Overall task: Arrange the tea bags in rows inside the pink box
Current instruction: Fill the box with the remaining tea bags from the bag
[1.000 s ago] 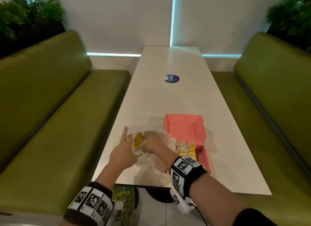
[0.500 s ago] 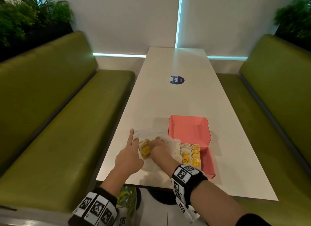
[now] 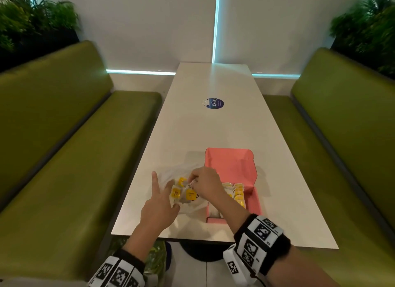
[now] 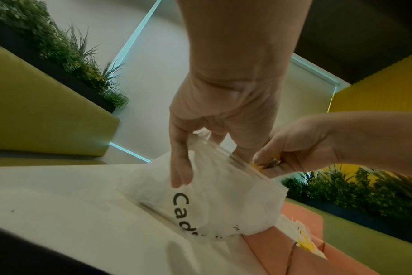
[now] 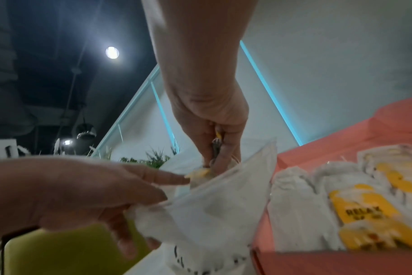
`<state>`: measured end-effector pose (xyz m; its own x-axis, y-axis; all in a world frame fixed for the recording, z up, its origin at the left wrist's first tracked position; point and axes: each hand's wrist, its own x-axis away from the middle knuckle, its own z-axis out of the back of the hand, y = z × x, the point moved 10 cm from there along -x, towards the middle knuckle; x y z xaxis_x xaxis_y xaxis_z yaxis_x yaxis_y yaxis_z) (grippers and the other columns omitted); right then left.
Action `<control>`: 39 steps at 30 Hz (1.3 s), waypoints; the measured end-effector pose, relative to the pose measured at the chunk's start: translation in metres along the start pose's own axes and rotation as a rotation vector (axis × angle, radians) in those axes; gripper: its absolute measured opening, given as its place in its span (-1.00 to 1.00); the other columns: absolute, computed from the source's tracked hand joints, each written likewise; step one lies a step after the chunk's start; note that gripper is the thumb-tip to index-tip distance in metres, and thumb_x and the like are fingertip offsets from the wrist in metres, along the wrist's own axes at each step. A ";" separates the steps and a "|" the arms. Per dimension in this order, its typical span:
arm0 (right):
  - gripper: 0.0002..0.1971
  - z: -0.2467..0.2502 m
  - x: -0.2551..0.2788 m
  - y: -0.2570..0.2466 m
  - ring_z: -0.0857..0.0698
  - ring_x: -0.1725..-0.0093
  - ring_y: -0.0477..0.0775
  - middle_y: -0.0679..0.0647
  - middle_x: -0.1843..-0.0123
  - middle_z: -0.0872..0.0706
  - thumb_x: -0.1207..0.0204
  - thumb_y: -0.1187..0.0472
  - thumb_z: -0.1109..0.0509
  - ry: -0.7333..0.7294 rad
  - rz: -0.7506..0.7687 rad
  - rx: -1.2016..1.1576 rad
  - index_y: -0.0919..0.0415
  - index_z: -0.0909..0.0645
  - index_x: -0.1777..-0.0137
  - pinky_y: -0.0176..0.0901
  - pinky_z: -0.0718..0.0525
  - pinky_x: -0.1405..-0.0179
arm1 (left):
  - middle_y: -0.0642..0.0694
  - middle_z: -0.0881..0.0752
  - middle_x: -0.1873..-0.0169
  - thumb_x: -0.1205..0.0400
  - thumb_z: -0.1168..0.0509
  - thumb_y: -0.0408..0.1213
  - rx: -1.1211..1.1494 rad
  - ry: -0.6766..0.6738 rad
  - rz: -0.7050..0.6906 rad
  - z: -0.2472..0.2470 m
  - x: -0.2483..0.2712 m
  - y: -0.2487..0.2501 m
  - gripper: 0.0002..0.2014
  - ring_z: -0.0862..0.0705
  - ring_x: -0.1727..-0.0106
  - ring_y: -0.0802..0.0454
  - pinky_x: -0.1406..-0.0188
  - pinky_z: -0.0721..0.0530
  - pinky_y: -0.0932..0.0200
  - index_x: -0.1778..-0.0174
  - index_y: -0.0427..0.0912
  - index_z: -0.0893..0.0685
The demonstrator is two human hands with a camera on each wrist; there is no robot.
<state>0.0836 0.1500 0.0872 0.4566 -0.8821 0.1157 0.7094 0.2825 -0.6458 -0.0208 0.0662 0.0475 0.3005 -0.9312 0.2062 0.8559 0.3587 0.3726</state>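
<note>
I am working at the mouth of the white plastic bag (image 3: 188,198), which is lying on the table (image 3: 213,133) just left of the pink box (image 3: 232,169). A second ago my right hand (image 3: 205,183) was reaching down among the loose tea bags (image 3: 183,190); it is now rising slightly at the bag opening with thumb and fingers pinching a small bundle of tea bags, a yellow tag showing between the fingertips (image 5: 218,147) in the right wrist view. How many bags are in the pinch, I cannot tell. My left hand (image 3: 159,207) is holding the bag's edge, thumb and lower fingers gripping the plastic while the forefinger is pointing out straight. Inside the box, rows of tea bags (image 3: 237,192) are already standing along the near half; the right portion is showing bare pink floor. Judgement: the pick is secured, so the carry across to the box is becoming possible, and the bag needs restraining during withdrawal.
</note>
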 end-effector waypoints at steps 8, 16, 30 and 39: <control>-0.75 0.050 0.020 0.008 -0.73 0.18 0.15 0.13 0.20 -0.70 -0.39 0.53 -0.30 0.078 -0.076 -0.350 0.27 -0.75 0.15 0.05 -0.80 0.16 | -0.13 -0.14 -0.64 -0.59 -0.28 0.11 0.201 0.359 -0.113 0.047 0.021 0.013 -0.70 -0.09 -0.63 -0.19 -0.51 -0.19 -0.20 -0.20 0.16 -0.67; -0.72 0.094 0.038 -0.024 -0.73 0.23 0.03 0.12 0.24 -0.73 -0.36 0.58 -0.39 0.087 0.047 -0.569 0.16 -0.70 0.31 -0.16 -0.79 0.23 | 0.06 -0.69 -0.11 -0.75 -0.08 -0.23 1.058 0.452 -0.215 0.073 0.017 0.033 -0.78 -0.65 -0.19 0.05 -0.17 -0.66 0.01 -0.06 0.05 -0.63; -0.85 0.101 0.055 -0.029 -0.72 0.08 0.12 0.12 0.14 -0.75 -0.33 0.41 -0.46 0.186 0.053 -0.418 0.20 -0.69 0.13 0.02 -0.75 0.07 | -0.18 -0.73 -0.20 -0.43 0.01 0.38 1.968 -0.463 -0.019 0.023 0.008 0.109 -0.27 -0.77 -0.08 -0.19 0.14 -0.79 -0.15 -0.33 -0.02 -0.60; -0.60 0.082 0.059 -0.009 -0.52 0.03 0.02 0.07 -0.04 -0.51 -0.26 0.33 -0.53 0.191 0.061 -0.144 0.18 -0.51 -0.08 -0.48 -0.39 0.30 | -0.09 -0.77 0.05 -0.64 -0.24 -0.20 1.659 -0.382 -0.010 -0.006 0.009 0.112 -0.73 -0.73 0.20 0.10 0.43 -0.66 0.24 -0.23 0.05 -0.66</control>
<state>0.1481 0.1262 0.1615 0.3769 -0.9241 -0.0626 0.5934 0.2928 -0.7498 0.0804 0.0972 0.0855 -0.0242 -0.9550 0.2955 -0.5437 0.2606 0.7978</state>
